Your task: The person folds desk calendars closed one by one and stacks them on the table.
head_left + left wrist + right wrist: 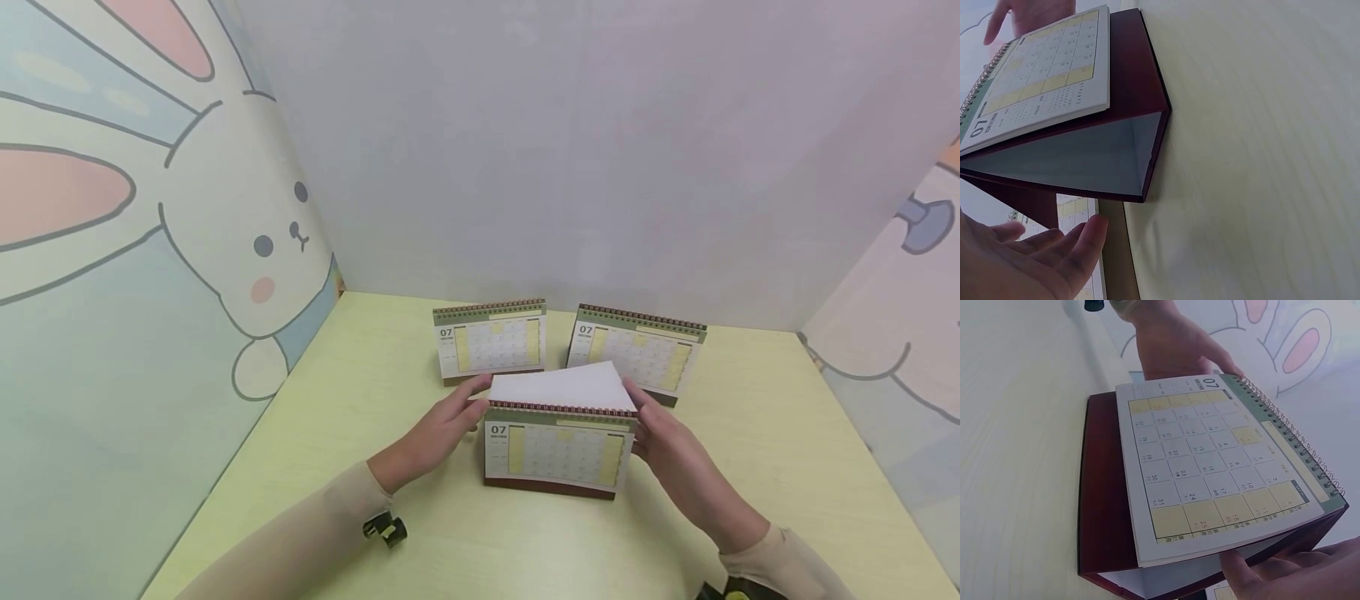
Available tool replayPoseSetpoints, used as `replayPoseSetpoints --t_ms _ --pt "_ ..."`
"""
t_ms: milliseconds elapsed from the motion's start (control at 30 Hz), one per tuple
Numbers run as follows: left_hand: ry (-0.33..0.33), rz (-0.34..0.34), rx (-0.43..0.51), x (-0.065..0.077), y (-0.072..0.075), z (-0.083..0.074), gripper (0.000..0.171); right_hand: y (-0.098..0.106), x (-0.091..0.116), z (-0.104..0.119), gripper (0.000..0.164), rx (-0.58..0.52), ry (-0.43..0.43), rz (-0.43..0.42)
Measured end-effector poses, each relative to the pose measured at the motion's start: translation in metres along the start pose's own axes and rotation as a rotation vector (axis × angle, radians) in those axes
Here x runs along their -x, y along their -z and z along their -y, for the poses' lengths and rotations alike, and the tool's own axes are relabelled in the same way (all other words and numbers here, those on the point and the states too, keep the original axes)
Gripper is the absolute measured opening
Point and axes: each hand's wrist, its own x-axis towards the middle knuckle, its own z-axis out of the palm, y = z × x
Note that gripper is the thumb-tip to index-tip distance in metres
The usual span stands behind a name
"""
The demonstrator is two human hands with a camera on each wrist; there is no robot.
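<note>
A spiral-bound desk calendar (558, 454) showing page 07 stands on its dark red folded base between the two hands. Behind its top binding a white sheet (562, 387) slants up and back. My left hand (435, 437) is at the calendar's left end, thumb near the top corner; in the left wrist view its fingers (1082, 253) stretch loosely behind the base. At the right end is my right hand (678, 458). Its thumb (1235, 569) is at the side edge in the right wrist view, with the other fingers extended behind, partly hidden.
Two similar calendars stand behind, one at back left (491, 342) and one at back right (637, 350). The pale yellow table (360, 358) meets a plain back wall (562, 150). Side panels with a cartoon rabbit (217, 200) flank it.
</note>
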Motion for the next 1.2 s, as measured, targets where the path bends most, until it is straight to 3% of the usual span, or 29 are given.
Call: replayPoseSetpoints --t_ms 200,533,1200 --pt "0.01 -0.011 0.055 -0.0007 -0.0015 -0.0009 0.078 -0.0009 -0.0004 0.0008 0.071 -0.023 0.012 0.0" --pt "0.005 -0.016 0.019 -0.0005 -0.003 0.0014 0.078 -0.003 -0.0012 0.0016 0.072 -0.031 0.032 -0.004" --pt "0.022 -0.017 0.054 -0.0002 -0.0046 0.001 0.075 -0.0024 -0.0019 0.0019 0.073 -0.053 0.026 -0.001"
